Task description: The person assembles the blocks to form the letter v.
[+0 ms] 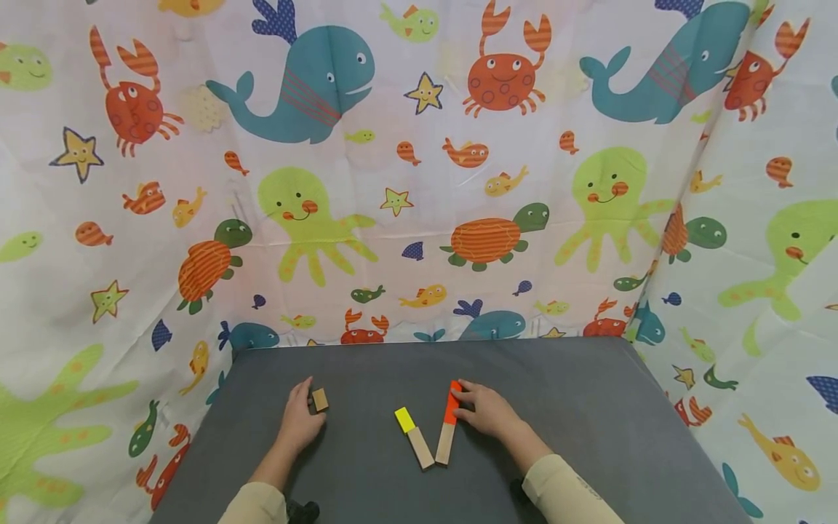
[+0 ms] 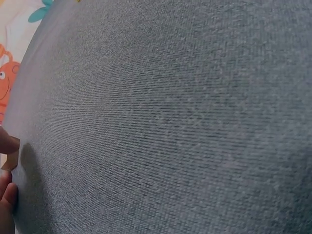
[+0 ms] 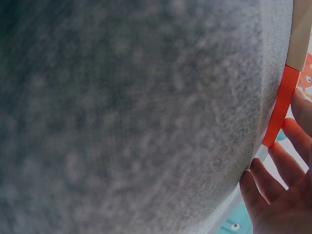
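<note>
Three blocks: a small wooden block (image 1: pixel 319 399), a yellow-tipped wooden bar (image 1: pixel 414 437) and an orange-tipped wooden bar (image 1: pixel 448 422) lie on the grey table (image 1: pixel 576 407); the two bars meet at their near ends in a V.
Hidden from the left wrist: that view is almost all grey cloth (image 2: pixel 170 122); only fingertips (image 2: pixel 7 200) show at its left edge, and the small block's pale edge beside them is hard to make out.
Hidden from the right wrist: blurred cloth fills the view; the orange-tipped bar (image 3: pixel 280 105) is cut off at the right edge, with fingers (image 3: pixel 273 180) beside it.
Left hand (image 1: pixel 300 421): rests on the table, its fingertips against the small block's left side; whether they pinch it I cannot tell.
Right hand (image 1: pixel 487 409): lies flat with fairly straight fingers touching the orange end from the right.
Around: a curtain (image 1: pixel 406 167) printed with whales, crabs and turtles stands behind and on both sides of the table.
Sleeves: beige cuffs (image 1: pixel 563 487) enter from the bottom edge.
</note>
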A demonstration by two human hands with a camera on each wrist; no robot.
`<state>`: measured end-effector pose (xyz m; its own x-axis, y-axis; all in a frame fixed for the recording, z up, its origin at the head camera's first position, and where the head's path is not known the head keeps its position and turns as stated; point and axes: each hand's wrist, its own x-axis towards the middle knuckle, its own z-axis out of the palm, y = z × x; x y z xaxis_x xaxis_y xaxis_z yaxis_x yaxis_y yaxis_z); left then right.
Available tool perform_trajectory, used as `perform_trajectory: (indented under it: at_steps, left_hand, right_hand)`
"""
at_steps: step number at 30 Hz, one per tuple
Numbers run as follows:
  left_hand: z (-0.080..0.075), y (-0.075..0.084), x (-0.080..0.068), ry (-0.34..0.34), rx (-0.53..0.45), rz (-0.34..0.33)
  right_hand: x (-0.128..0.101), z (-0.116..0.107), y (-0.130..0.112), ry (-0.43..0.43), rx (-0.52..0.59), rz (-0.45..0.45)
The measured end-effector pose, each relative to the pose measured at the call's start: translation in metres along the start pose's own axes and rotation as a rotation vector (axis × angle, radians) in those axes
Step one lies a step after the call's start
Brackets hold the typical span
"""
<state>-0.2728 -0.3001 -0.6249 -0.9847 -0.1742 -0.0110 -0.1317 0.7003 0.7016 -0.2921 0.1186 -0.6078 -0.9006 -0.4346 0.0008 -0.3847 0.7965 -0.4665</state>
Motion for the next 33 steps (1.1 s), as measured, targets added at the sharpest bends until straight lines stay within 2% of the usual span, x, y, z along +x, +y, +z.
perform_trajectory:
  at_steps: [8, 21, 33]
  left_hand:
    - [0.003, -0.001, 0.002, -0.025, 0.049, 0.057]
    - [0.006, 0.0, -0.004, 0.057, 0.076, 0.062]
    - [0.008, 0.007, -0.011, 0.068, 0.056, 0.09]
  right_hand:
    - [0.001, -0.003, -0.002, -0.002, -0.005, 0.008]
    - [0.002, 0.001, -0.001, -0.001, -0.002, -0.002]
    - [0.0, 0.0, -0.002, 0.007, -0.002, -0.011]
